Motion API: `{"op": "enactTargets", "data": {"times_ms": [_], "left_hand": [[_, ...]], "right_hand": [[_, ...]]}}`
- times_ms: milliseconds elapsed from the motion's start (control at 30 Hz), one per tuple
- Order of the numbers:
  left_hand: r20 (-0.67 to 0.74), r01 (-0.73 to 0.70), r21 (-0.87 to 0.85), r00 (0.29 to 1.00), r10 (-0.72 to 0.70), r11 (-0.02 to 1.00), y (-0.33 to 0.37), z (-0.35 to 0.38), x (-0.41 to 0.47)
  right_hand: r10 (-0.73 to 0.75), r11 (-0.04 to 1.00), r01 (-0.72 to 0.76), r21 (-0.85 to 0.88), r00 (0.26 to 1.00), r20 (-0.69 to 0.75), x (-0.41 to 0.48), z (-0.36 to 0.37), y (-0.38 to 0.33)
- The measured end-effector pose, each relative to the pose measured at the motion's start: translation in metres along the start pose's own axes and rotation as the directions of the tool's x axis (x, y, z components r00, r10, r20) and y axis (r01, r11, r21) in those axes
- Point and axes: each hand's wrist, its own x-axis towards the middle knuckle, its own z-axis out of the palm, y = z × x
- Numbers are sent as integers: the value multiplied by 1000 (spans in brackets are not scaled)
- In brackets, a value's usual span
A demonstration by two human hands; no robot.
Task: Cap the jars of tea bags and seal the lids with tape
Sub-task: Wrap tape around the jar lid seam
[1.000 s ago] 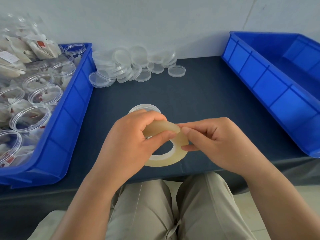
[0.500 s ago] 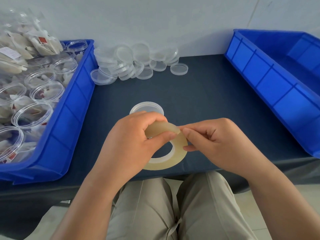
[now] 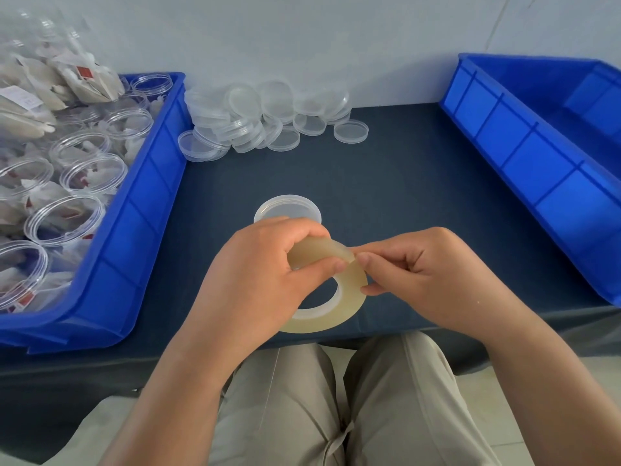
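Step in hand, by my read: finding and lifting the free end of the tape, no strip pulled out yet. The left hand [image 3: 262, 274] grips the tape roll [image 3: 322, 319], fingers curled over the top of the ring and thumb pressed on its face. The right hand [image 3: 426, 274] pinches at the roll's upper outer edge, forefinger tip [image 3: 362, 261] on the rim, thumb below on the side. The roll is held in the air over the near table [image 3: 386, 196] edge, above the lap. To do it well: keep the roll steady in the left hand, scrape the nail along the rim till the end lifts, then peel flat and slow so the tape doesn't split or fold on itself. One clear lid [image 3: 287, 206] sits just behind the left hand, probably on a jar, but the body is hidden so I cannot tell. Open jars [image 3: 64, 216] of tea bags crowd the left bin [image 3: 134, 230], and loose lids [image 3: 262, 119] are heaped at the back by the wall. The right bin [image 3: 537, 163] angles in on the right. Open room is the dark mid-table strip between the two bins. A sideways pull to the right has space, but the bin wall is near, and the table edge lies right under the hands.
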Motion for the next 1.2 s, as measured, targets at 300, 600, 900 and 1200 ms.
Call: {"op": "enactTargets", "data": {"times_ms": [300, 600, 900, 1200], "left_hand": [[-66, -1, 74, 998, 6, 997, 4, 0, -5], [-19, 32, 10, 999, -32, 999, 2, 0, -4], [26, 71, -142, 997, -68, 987, -4, 7, -6], [14, 25, -245, 1000, -22, 969, -2, 6, -4]], "right_hand": [[4, 991, -5, -137, 1000, -3, 2, 1, 6], [-55, 996, 48, -70, 993, -101, 3, 7, 11], [42, 974, -28, 225, 998, -56, 1, 4, 8], [159, 854, -168, 492, 985, 59, 1, -2, 6]]}}
